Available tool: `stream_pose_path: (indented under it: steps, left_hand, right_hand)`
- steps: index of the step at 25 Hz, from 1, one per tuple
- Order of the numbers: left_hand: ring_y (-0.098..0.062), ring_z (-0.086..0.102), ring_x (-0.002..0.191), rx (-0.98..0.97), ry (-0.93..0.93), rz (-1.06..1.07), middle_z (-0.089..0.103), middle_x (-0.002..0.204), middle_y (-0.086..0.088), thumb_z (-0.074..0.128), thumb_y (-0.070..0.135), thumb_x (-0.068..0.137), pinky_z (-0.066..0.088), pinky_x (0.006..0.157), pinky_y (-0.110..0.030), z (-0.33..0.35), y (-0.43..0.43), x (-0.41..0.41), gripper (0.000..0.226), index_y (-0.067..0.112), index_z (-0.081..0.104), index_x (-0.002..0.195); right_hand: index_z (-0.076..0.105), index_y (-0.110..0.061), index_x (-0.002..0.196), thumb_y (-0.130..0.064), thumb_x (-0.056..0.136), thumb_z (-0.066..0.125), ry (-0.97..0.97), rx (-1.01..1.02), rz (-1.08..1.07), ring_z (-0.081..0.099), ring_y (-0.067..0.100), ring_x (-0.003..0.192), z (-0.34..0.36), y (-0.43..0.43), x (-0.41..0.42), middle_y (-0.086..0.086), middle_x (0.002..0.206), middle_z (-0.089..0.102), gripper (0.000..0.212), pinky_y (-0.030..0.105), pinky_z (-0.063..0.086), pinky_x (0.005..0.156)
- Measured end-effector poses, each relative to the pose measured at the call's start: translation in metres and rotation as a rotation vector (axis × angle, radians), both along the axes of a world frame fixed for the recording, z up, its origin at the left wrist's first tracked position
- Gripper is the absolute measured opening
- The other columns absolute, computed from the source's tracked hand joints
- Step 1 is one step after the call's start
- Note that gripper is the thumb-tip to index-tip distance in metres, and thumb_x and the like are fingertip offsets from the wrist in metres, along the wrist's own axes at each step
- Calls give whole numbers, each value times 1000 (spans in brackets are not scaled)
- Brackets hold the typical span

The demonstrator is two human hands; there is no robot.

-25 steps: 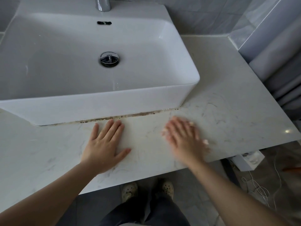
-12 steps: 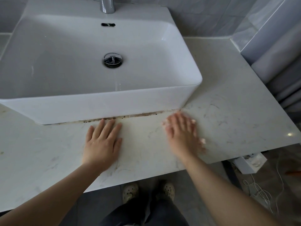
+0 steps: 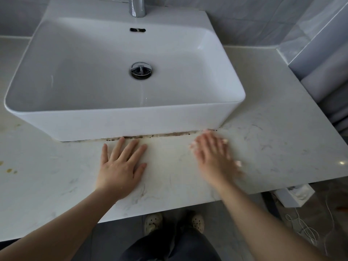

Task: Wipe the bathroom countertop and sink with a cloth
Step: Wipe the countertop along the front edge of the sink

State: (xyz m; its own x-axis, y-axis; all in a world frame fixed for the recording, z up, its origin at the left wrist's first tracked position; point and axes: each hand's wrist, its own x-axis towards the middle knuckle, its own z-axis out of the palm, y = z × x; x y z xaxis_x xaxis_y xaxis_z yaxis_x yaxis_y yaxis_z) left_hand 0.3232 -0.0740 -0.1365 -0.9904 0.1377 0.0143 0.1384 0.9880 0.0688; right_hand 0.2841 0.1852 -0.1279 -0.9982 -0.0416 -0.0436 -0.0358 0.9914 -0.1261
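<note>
Two hands lie flat on the countertop [image 3: 273,147] in the head view, both just in front of the sink [image 3: 131,125].

1. Left hand [image 3: 120,166]: palm down, fingers straight and slightly spread, thumb out to the right. It grasps nothing. The fingertips reach close to the dark, speckled seam [image 3: 160,135] that runs along the base of the sink's front wall.

2. Right hand [image 3: 214,157]: palm down, fingers extended and released, pointing toward the front right corner of the sink. The hand is blurred. Small pale patches [image 3: 238,163] show at its outer edge; it cannot be told whether these are a cloth under the palm.

3. Sink: white, rectangular, standing on top of the countertop. A chrome drain [image 3: 141,70] sits in the middle of the basin floor, an overflow slot [image 3: 137,30] is in the back wall, and the base of a chrome tap [image 3: 137,6] rises behind it.

4. Countertop: pale, marble-patterned, extending left and right of the sink. Brown spots [image 3: 9,170] mark its far left edge.

5. Floor: two light perforated shoes [image 3: 153,222] below the front edge, with a white box [image 3: 295,194] and white cables [image 3: 305,228] to the right.
</note>
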Motion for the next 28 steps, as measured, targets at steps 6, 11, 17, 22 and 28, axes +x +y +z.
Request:
stream_pose_path:
  steps: [6,11,17,22,28]
  left_hand:
    - [-25,25,136,11,45,22,45,142,-3,15,57,92,8,110,-47,-2,0,-3,58,31,40,137]
    - [-25,24,134,-1,36,6,48,140,-5,10,58,92,10,109,-43,1,-2,-2,62,29,42,136]
    - [-29,29,135,-8,1,28,45,142,-5,8,59,91,6,110,-42,4,1,0,65,28,42,137]
    - [-30,33,133,22,32,45,48,140,-6,10,60,91,16,108,-49,4,4,-1,66,26,47,134]
    - [-29,31,135,30,45,58,46,142,-5,24,53,87,16,109,-50,4,4,-1,59,27,47,135]
  right_hand:
    - [39,-19,142,-42,95,16,95,-81,-32,27,28,141,-6,-70,9,3,151,34,57,47,7,118]
    - [22,-33,147,-54,92,-5,-45,-64,356,7,20,146,5,-35,15,-9,157,12,65,44,-4,118]
    - [42,-24,141,-47,89,17,86,-16,-310,30,27,139,-4,43,13,2,151,35,62,53,16,115]
    - [38,-27,142,-46,98,18,48,-35,461,26,24,142,2,-41,56,-4,152,33,52,52,12,114]
    - [23,-28,148,-56,80,-12,27,-36,-106,10,21,145,-5,73,-3,-4,158,15,81,43,2,117]
